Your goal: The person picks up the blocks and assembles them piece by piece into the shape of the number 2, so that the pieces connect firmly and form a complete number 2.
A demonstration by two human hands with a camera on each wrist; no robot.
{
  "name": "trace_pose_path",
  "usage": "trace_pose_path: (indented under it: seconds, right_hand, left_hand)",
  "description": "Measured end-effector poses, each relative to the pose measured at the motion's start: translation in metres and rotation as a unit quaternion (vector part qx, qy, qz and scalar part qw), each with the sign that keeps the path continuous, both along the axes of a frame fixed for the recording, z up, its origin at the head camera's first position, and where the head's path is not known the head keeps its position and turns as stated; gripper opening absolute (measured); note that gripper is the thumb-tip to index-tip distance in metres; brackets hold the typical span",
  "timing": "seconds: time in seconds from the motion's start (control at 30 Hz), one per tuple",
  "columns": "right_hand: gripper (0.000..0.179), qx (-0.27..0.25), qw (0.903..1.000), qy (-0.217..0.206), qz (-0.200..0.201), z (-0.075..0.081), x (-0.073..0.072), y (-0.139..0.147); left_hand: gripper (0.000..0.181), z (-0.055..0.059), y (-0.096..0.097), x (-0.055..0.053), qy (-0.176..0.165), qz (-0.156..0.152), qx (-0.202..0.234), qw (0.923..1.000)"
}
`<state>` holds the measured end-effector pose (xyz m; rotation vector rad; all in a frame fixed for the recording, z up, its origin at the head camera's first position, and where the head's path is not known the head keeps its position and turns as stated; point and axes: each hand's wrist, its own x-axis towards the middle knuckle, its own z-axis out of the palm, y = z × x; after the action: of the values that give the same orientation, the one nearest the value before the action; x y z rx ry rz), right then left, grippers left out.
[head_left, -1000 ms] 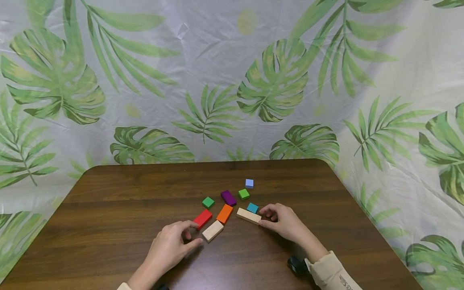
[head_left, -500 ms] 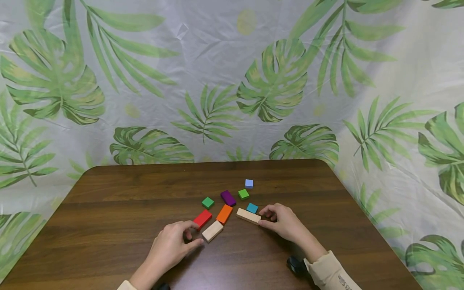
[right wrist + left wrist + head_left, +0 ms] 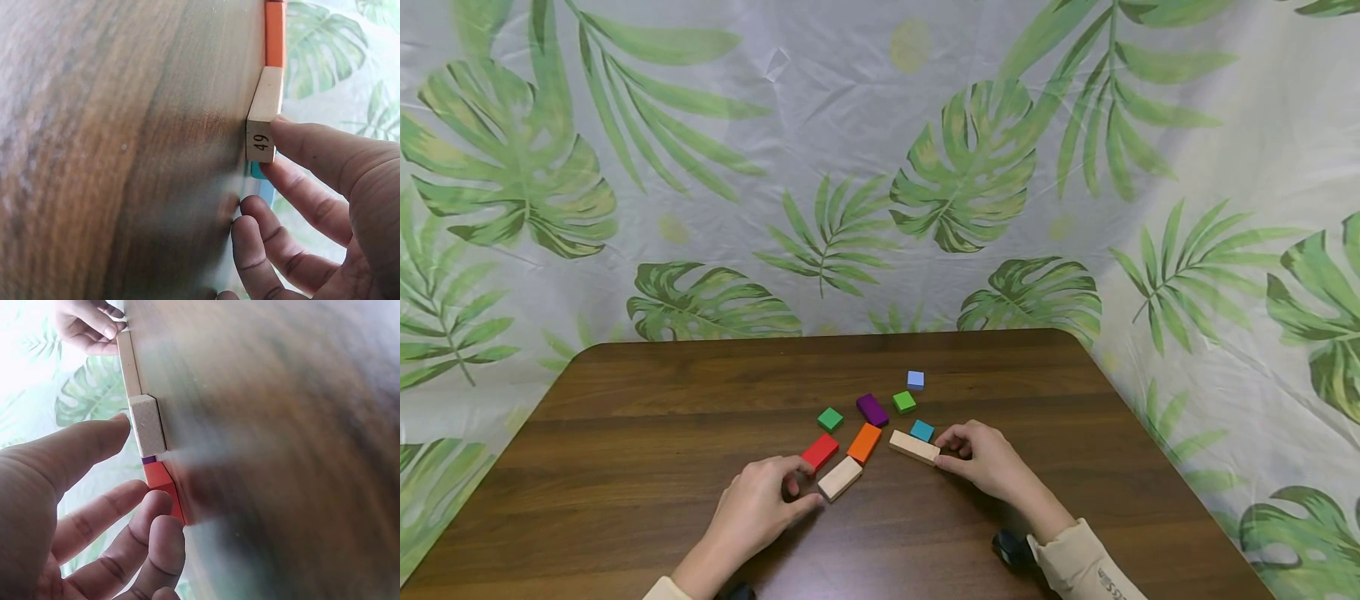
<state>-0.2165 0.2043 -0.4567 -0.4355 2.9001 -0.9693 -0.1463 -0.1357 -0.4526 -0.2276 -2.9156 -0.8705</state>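
Observation:
My left hand (image 3: 754, 507) rests low with fingers loosely bent. Its thumb lies beside a short plain wooden block (image 3: 840, 478), and its fingertips are at the near end of a red block (image 3: 821, 452). In the left wrist view, the red block (image 3: 164, 481) is partly behind those fingers. My right hand (image 3: 988, 461) has thumb and index finger at the end of a long wooden block (image 3: 914, 447), seemingly in a light pinch. That end is marked "49" in the right wrist view. Just behind it lies a teal block (image 3: 922, 430). An orange block (image 3: 864, 442) touches the short wooden one.
Farther back on the brown wooden table (image 3: 662, 417) lie a green block (image 3: 831, 419), a purple block (image 3: 872, 409), a light green block (image 3: 905, 402) and a light blue block (image 3: 916, 380). A leaf-patterned curtain (image 3: 850, 125) hangs behind the table.
My left hand has shifted very slightly. The right hand and the blocks stay as they were.

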Motion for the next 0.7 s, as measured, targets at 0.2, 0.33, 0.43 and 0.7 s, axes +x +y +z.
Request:
trace_pose_path:
  seconds: [0.2,0.33,0.43,0.7]
  right_hand:
    - [0.012,0.001,1.0000,0.000,-0.002,0.0006,0.0004,-0.0007]
    - [0.012,0.002,1.0000,0.001,-0.007,-0.0003,0.0000,-0.0006]
    - [0.011,0.003,0.9999,0.002,-0.010,-0.0008,-0.0001,-0.0006]
    - [0.010,0.008,0.9999,0.000,-0.015,-0.0018,0.0000,-0.0011]
  left_hand:
    - [0.030,0.0001,0.0011,-0.0007,0.009,-0.003,-0.008,0.9999]
    - [0.030,0.0003,0.0025,-0.0014,0.005,-0.003,-0.005,1.0000]
    - [0.029,0.0004,0.0038,-0.0020,-0.001,-0.003,-0.002,1.0000]
    - [0.027,-0.0013,0.0056,-0.0033,-0.005,-0.004,-0.006,1.0000]
